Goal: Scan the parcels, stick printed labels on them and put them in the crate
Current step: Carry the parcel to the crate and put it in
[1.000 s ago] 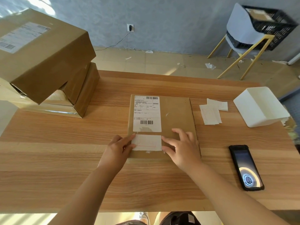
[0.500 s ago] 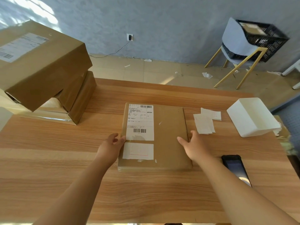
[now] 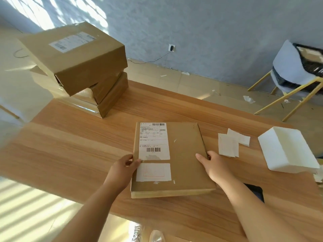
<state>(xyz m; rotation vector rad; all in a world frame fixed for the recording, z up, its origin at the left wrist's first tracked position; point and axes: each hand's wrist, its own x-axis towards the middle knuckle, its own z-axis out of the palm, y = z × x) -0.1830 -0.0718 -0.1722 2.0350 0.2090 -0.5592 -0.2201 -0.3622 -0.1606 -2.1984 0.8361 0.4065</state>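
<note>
Your left hand (image 3: 122,170) grips the flat parcel (image 3: 185,163) by its left edge, thumb on top; your right hand (image 3: 212,166) grips the right edge likewise. The parcel is at the middle of the table (image 3: 70,145), with the small label (image 3: 153,172) already stuck below the shipping label (image 3: 153,142). The crate (image 3: 311,65) is well apart, on the chair (image 3: 286,67). With only 2 edge grips, the parcel could tilt and slip during the carry, and your right forearm could knock the phone (image 3: 255,191).
</note>
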